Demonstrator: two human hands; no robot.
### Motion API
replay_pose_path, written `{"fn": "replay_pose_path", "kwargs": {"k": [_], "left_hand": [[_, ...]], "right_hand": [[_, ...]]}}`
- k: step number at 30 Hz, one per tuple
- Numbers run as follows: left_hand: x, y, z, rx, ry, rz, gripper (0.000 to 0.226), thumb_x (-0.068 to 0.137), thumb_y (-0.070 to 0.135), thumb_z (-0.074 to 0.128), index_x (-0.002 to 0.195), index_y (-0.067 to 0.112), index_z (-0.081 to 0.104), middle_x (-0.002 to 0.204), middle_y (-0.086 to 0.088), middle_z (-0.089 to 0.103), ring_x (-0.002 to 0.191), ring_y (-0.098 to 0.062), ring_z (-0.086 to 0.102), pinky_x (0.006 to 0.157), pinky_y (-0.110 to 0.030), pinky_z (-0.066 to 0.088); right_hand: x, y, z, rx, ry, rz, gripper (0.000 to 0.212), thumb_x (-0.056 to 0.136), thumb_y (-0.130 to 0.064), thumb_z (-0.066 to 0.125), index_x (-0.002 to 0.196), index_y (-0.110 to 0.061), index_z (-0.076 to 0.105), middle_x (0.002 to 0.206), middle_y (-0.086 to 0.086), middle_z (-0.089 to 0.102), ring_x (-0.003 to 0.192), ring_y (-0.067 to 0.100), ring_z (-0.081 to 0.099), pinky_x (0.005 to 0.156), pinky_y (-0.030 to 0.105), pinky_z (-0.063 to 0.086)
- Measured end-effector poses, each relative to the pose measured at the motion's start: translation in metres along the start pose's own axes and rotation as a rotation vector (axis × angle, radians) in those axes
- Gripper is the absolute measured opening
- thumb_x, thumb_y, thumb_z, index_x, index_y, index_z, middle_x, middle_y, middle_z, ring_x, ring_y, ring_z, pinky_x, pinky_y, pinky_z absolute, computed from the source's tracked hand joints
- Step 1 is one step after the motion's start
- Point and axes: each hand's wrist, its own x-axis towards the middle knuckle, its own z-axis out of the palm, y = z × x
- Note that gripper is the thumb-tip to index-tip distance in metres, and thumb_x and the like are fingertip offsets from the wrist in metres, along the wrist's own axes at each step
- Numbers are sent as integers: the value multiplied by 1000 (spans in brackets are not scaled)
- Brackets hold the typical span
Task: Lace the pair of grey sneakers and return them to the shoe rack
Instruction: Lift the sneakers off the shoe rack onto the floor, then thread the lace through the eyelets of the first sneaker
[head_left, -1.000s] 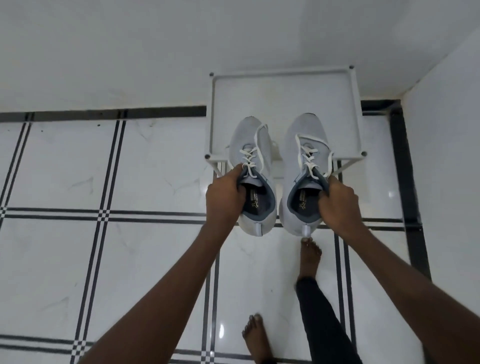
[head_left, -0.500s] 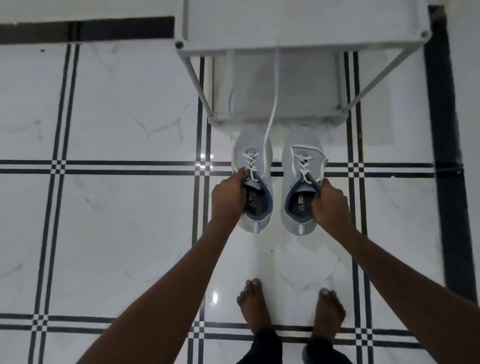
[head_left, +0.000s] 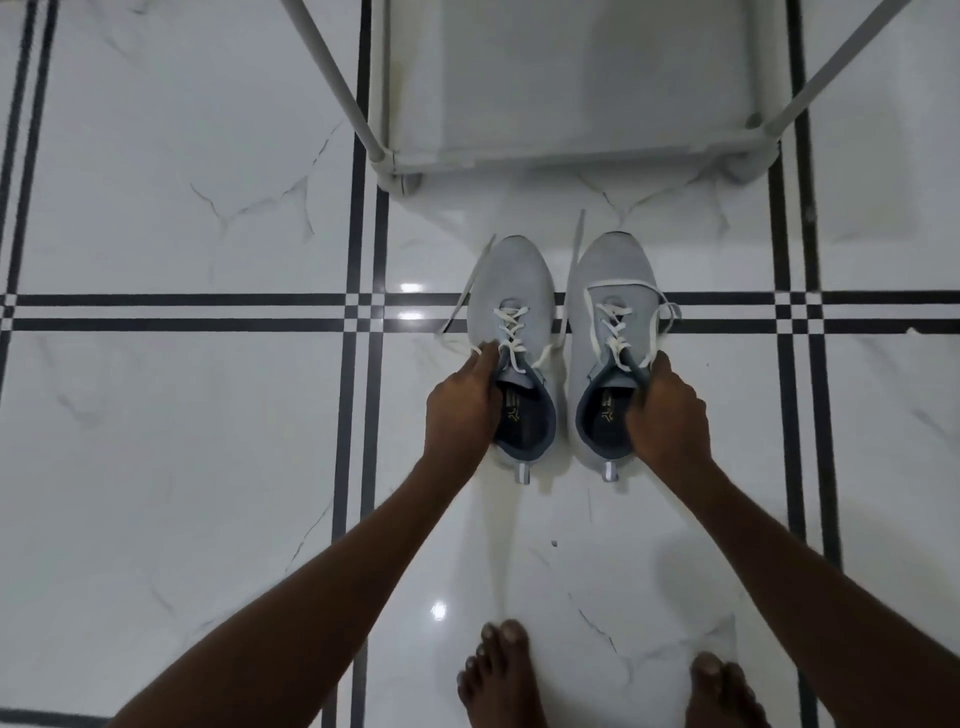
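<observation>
Left hand: the left hand (head_left: 464, 402) is closed around the collar of the left sneaker (head_left: 511, 332), gripping its outer edge, with the fingertips hidden inside the opening.
Right hand: the right hand (head_left: 665, 410) is clamped the same way on the outer collar of the right sneaker (head_left: 610, 312), its thumb lying beside the tongue.
Arms: both bare forearms reach down and forward from the bottom corners of the view.
Sneakers: the two grey sneakers sit side by side, toes pointing toward the shoe rack (head_left: 571, 150), heels toward the person; whether the soles rest on the floor or hang just above it cannot be told.
Laces: white laces (head_left: 511, 325) cross the eyelets of both shoes; loose ends trail out to the left of the left sneaker, up between the pair, and in a loop over the right sneaker's upper.
Shoe rack: its lowest shelf and white tube legs fill the top of the view, just beyond the toes and apart from them.
Floor: glossy white marble tiles (head_left: 182, 441) with paired black border lines, one pair passing under the sneakers.
Feet: two bare feet (head_left: 501, 675) stand at the bottom edge, behind the heels.
</observation>
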Motion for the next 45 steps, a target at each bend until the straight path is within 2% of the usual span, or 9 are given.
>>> {"fn": "replay_pose_path", "kwargs": {"k": [4, 7, 11, 14, 20, 23, 27, 33, 45], "left_hand": [[2, -7, -7, -14, -8, 59, 51, 95, 42, 54, 139, 17, 50, 107, -6, 74, 85, -24, 70, 70, -33, 54], [18, -23, -18, 149, 34, 120, 35, 97, 45, 50, 111, 20, 70, 95, -2, 73, 89, -20, 62, 68, -31, 50], [45, -47, -31, 259, -33, 290, 21, 83, 40, 73, 83, 19, 77, 105, -4, 65, 107, -27, 53, 87, -44, 48], [60, -54, -43, 162, -162, 379, 23, 82, 41, 75, 71, 21, 76, 120, 0, 68, 128, -25, 48, 105, -37, 38], [70, -60, -57, 108, -429, 338, 29, 91, 35, 68, 72, 14, 76, 68, 3, 72, 65, -13, 65, 68, -26, 50], [66, -63, -59, 72, -512, 276, 21, 94, 26, 64, 82, 14, 76, 55, 11, 66, 49, -3, 63, 62, -13, 46], [63, -60, -57, 44, -511, 298, 14, 93, 21, 65, 89, 16, 77, 63, 17, 57, 55, 7, 50, 64, -20, 36], [60, -79, -74, 28, -537, 134, 18, 94, 27, 63, 82, 25, 77, 62, 15, 59, 58, -2, 52, 60, -8, 37], [42, -118, -77, -29, -481, -65, 28, 94, 26, 60, 68, 27, 68, 52, 20, 56, 54, 1, 49, 61, -15, 36]], "right_hand": [[0, -17, 0, 33, 178, -84, 81, 74, -26, 53, 145, 1, 25, 144, 29, 41, 135, 46, 37, 107, 57, 39], [-1, -48, -1, -80, 293, -451, 71, 84, -29, 46, 147, -2, 30, 155, 23, 29, 147, 40, 18, 121, 51, 18], [19, -65, 19, -301, 104, -731, 38, 70, -12, 64, 107, -5, 63, 113, 16, 66, 123, 40, 46, 108, 49, 38], [38, -64, 30, -312, 15, -764, 22, 60, -3, 69, 81, -6, 61, 84, 16, 65, 93, 37, 54, 79, 42, 46], [59, -80, 39, -188, -37, -992, 4, 69, -9, 51, 71, -8, 54, 72, 17, 60, 71, 36, 55, 61, 40, 43], [64, -96, 26, -238, -235, -947, 13, 71, -20, 48, 59, -16, 45, 65, 10, 56, 71, 30, 55, 61, 39, 44], [67, -115, 1, -25, -461, -812, 36, 70, -42, 45, 46, -17, 36, 44, -1, 40, 43, 14, 43, 49, 35, 35], [90, -108, -17, -261, -648, -858, 42, 92, -36, 60, 54, -19, 67, 58, 4, 67, 50, 10, 51, 60, 30, 41], [110, -100, -13, -538, -576, -740, 38, 91, -38, 62, 57, -21, 62, 60, -9, 60, 62, 11, 56, 59, 25, 40]]}}
